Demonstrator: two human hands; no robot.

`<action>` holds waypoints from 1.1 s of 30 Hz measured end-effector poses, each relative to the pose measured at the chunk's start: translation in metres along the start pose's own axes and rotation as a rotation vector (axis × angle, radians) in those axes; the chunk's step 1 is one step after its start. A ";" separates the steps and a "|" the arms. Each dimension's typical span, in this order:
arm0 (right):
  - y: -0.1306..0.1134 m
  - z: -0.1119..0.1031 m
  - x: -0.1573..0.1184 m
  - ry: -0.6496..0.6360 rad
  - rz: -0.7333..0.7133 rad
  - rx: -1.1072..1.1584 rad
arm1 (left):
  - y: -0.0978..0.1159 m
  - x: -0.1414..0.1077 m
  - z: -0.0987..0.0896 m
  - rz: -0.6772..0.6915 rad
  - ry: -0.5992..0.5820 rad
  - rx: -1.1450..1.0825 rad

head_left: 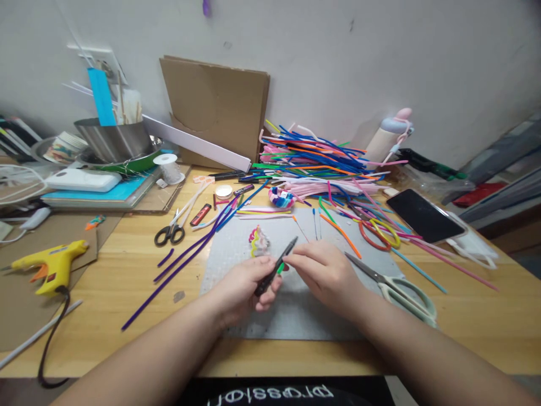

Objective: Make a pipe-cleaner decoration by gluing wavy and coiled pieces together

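Note:
My left hand [253,282] is closed around a black pen [289,246], its tip slanting up and to the right. A short piece of bright green pipe cleaner [280,268] shows against the pen, between my two hands. My right hand [323,273] has its fingers pressed together beside the pen at the green piece; its fingertips are partly hidden, so its exact hold on the piece is unclear. Both hands are above a grey mat [236,239]. Just beyond them on the mat lies a small bundle of curled pink, yellow and white pipe cleaners [259,241].
Green-handled scissors [406,293] lie right of my right hand. A pile of coloured pipe cleaners [316,152] fills the back. Purple pipe cleaners [181,265] and black scissors [169,233] are at left, beyond them a yellow glue gun [59,265]. A phone [425,214] lies right.

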State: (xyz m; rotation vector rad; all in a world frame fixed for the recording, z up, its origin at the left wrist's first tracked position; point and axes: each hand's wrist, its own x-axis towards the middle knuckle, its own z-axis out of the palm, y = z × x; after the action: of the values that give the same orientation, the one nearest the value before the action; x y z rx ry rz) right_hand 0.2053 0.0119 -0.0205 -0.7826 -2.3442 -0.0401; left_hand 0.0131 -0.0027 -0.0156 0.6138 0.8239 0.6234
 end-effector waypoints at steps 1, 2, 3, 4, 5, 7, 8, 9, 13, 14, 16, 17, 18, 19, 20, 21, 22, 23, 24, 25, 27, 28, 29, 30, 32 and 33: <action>0.000 0.000 0.000 0.025 0.020 0.015 | -0.001 0.001 0.000 0.037 0.003 -0.003; 0.001 0.000 -0.001 0.046 0.045 0.034 | -0.002 0.002 -0.001 0.073 -0.002 -0.002; 0.001 0.001 -0.001 0.062 0.073 0.061 | -0.003 0.003 -0.001 0.107 -0.013 0.000; 0.001 0.000 -0.001 0.073 0.102 0.092 | -0.003 0.003 -0.001 0.140 -0.027 0.004; 0.001 0.000 -0.001 0.085 0.132 0.123 | -0.004 0.004 -0.002 0.177 -0.034 0.011; 0.000 -0.001 -0.001 0.113 0.188 0.180 | -0.005 0.006 -0.002 0.263 -0.012 0.032; -0.001 -0.002 -0.001 0.130 0.210 0.202 | -0.005 0.006 -0.002 0.296 0.007 0.036; -0.001 -0.002 0.000 0.148 0.227 0.220 | -0.004 0.006 -0.002 0.318 0.023 0.035; -0.002 -0.004 0.000 0.202 0.308 0.213 | -0.001 0.002 0.002 0.330 0.052 0.056; -0.003 -0.005 0.000 0.210 0.341 0.212 | 0.000 0.001 0.003 0.339 0.064 0.073; -0.004 -0.005 -0.001 0.220 0.408 0.239 | 0.001 -0.001 0.005 0.377 0.097 0.109; -0.005 -0.005 -0.002 0.220 0.435 0.267 | 0.001 -0.002 0.006 0.397 0.110 0.125; -0.006 -0.005 -0.002 0.216 0.458 0.299 | 0.001 -0.002 0.007 0.417 0.121 0.136; -0.006 -0.005 -0.002 0.208 0.474 0.331 | 0.000 -0.003 0.007 0.435 0.131 0.142; -0.007 -0.005 -0.003 0.199 0.483 0.356 | 0.000 -0.003 0.008 0.451 0.136 0.143; -0.007 -0.004 -0.003 0.188 0.488 0.373 | -0.001 -0.003 0.008 0.467 0.137 0.140; -0.007 -0.003 -0.003 0.179 0.487 0.381 | -0.001 -0.003 0.009 0.481 0.129 0.134; -0.006 -0.003 -0.003 0.175 0.482 0.385 | -0.001 -0.003 0.009 0.491 0.112 0.123; -0.006 -0.002 -0.003 0.177 0.478 0.391 | -0.002 -0.004 0.010 0.496 0.082 0.111; -0.004 -0.001 -0.003 0.187 0.475 0.407 | -0.002 -0.005 0.010 0.490 0.037 0.097; -0.001 0.001 -0.005 0.221 0.468 0.481 | -0.001 -0.007 0.010 0.447 -0.076 0.043; 0.000 0.001 -0.006 0.237 0.458 0.527 | -0.001 -0.008 0.010 0.410 -0.135 0.008; 0.001 0.001 -0.007 0.247 0.441 0.563 | 0.000 -0.009 0.009 0.367 -0.184 -0.027; 0.002 0.001 -0.008 0.250 0.417 0.576 | 0.001 -0.009 0.008 0.322 -0.214 -0.059; 0.002 0.000 -0.008 0.232 0.347 0.522 | 0.001 -0.008 0.006 0.243 -0.226 -0.098; 0.001 -0.001 -0.008 0.213 0.304 0.469 | 0.001 -0.007 0.005 0.203 -0.221 -0.094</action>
State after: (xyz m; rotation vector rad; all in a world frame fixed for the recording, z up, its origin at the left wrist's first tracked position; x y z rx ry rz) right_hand 0.2111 0.0086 -0.0247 -0.8362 -1.9038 0.5124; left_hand 0.0129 -0.0087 -0.0091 0.6722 0.5265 0.7600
